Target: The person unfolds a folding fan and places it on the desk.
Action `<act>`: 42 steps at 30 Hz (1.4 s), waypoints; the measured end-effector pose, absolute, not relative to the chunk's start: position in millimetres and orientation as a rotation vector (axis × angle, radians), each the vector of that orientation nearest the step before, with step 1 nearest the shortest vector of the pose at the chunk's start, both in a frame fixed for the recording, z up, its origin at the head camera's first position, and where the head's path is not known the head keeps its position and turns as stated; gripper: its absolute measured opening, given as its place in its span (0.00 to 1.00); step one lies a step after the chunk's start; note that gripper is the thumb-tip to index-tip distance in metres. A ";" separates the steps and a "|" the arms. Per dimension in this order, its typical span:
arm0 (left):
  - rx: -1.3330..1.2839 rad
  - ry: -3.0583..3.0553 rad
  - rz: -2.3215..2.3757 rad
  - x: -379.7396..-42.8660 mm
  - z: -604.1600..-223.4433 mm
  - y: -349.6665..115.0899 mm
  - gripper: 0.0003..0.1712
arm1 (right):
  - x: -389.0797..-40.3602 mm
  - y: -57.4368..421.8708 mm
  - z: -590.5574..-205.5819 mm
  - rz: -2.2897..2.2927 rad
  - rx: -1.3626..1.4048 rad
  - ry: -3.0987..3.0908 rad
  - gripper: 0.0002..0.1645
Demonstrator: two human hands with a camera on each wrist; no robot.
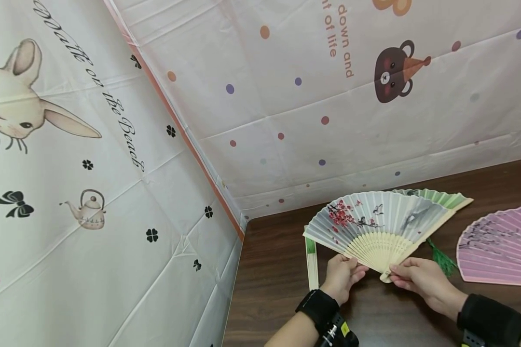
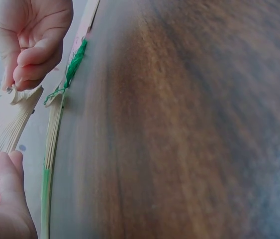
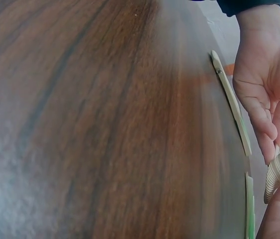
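Note:
A pale grey folding fan (image 1: 373,217), spread wide with red blossoms and small birds on its leaf, is held up over the table by both hands. My left hand (image 1: 342,278) pinches its left edge, at the lower ribs. Close to the pivot, my right hand (image 1: 425,284) pinches the right side of the ribs. Behind it a spread green fan (image 1: 453,197) shows only in part, with a dark green tassel (image 1: 444,260) beside the right hand. In the left wrist view the bunched ribs (image 2: 5,134) run between both hands.
At the right a spread pink fan (image 1: 495,246) with dark branches lies on the brown wooden table (image 1: 269,279). Left of the hands lies a narrow folded fan (image 1: 311,262), green at its far end. Printed cloths (image 1: 260,111) hang behind and along the left.

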State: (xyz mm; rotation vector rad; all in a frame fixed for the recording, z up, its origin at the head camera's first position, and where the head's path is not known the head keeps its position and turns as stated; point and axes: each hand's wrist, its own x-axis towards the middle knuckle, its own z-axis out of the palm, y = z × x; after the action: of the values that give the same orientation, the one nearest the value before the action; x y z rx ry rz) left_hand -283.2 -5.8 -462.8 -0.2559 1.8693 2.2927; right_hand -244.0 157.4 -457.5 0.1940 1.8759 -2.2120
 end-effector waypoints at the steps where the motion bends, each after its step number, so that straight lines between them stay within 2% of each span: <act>1: -0.260 1.870 2.293 -283.3 -462.6 -6.0 0.04 | -244.4 157.4 -457.7 -2.226 0.192 1.857 0.07; 21: -0.278 1.819 2.354 -283.6 -463.6 -1.3 0.06 | -249.2 162.6 -456.1 -2.323 0.217 1.707 0.10; 29: -0.290 1.818 2.338 -282.2 -463.0 -0.6 0.07 | -251.3 165.6 -456.9 -2.326 0.244 1.707 0.07; 42: -0.306 1.806 2.295 -282.9 -465.7 0.1 0.07 | -251.3 169.5 -457.9 -2.349 0.250 1.680 0.08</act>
State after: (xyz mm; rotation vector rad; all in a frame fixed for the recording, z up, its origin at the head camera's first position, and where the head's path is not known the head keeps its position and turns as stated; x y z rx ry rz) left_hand -282.9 0.1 -465.7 -0.3059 1.8058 2.2948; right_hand -251.3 169.5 -457.9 0.2499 1.6798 -2.3491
